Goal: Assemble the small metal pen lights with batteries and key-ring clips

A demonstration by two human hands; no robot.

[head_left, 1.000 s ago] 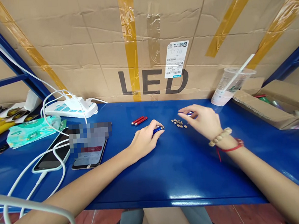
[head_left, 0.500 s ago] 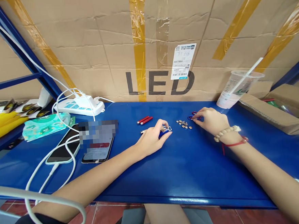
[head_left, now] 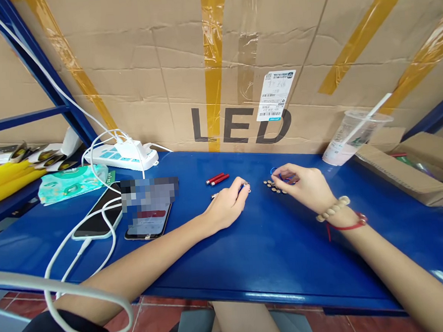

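Observation:
My left hand [head_left: 229,203] is closed around a small blue tube with a metal clasp; only its metal end [head_left: 249,188] pokes out past the fingertips now. Two red tubes with silver ends [head_left: 217,179] lie side by side just beyond this hand. A silver tip of another small piece [head_left: 213,196] shows behind the knuckles. To the right, my right hand [head_left: 302,180] has thumb and forefinger together over several small round metal discs [head_left: 269,184]. A blue loop [head_left: 273,171] shows just past its fingertips. What the right fingers pinch, if anything, is hidden.
Two phones [head_left: 149,224] with white cables lie on the blue table [head_left: 228,266] at left, near a power strip [head_left: 120,158] and a tissue pack [head_left: 73,182]. A plastic cup with a straw [head_left: 350,136] and an open carton [head_left: 404,178] stand right. A large cardboard box [head_left: 177,78] rises behind.
My left fingers have curled further around the blue tube, hiding most of it. My right hand has moved left, its fingertips now over the discs. The view has shifted slightly.

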